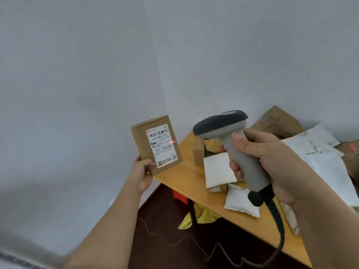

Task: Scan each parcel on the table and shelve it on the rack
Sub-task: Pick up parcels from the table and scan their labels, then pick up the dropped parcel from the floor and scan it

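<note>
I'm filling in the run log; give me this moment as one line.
step: scanning | left hand: holds brown parcel upright, label facing scanner | right hand: grips scanner | red beam: on label's right edge | table: more parcels

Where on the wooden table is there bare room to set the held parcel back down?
The table's near-left corner is bare, between its left edge and the flat white packet. A bare strip also runs along the front edge below the white padded bag. Further right and back it is crowded: white mailers and brown parcels overlap.

A brown parcel [155,144] bears a white barcoded label [162,145]; the scanner [233,144] is grey and black.
</note>
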`<state>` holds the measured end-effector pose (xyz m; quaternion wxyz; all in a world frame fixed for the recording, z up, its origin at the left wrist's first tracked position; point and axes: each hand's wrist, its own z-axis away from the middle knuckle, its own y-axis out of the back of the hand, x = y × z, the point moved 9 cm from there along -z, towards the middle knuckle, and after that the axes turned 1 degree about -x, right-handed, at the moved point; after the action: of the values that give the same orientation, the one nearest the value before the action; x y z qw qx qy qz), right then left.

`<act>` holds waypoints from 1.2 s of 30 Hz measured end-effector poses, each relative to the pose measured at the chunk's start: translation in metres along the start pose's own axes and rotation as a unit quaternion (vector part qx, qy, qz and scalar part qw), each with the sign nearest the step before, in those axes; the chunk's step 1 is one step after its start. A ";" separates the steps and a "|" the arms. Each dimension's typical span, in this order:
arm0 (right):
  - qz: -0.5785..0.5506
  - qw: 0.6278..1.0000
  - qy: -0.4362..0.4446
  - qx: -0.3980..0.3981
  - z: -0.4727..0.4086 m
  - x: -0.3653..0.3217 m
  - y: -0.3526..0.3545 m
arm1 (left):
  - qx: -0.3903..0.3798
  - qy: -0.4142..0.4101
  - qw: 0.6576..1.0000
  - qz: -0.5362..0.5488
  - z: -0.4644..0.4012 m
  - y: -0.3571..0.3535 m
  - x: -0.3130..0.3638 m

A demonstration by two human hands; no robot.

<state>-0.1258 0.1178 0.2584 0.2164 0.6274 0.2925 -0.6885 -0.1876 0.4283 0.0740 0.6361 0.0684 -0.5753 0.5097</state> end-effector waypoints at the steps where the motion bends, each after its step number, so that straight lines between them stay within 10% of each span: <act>1: 0.005 1.000 -0.008 -0.013 0.005 0.005 -0.015 | 0.010 -0.009 1.000 0.011 0.012 0.017 0.008; 21: -0.046 0.926 -0.069 -0.369 0.279 0.105 -0.449 | 0.127 -0.106 0.983 0.077 0.449 0.410 0.123; 36: -0.038 0.923 -0.038 -0.382 0.277 0.148 -0.477 | 0.133 0.097 0.979 -0.123 0.487 0.489 0.047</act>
<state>-0.6649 0.2925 0.1863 0.4243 0.4592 0.5484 -0.5553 -0.8743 0.3572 0.0272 0.7315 0.1730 -0.4253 0.5041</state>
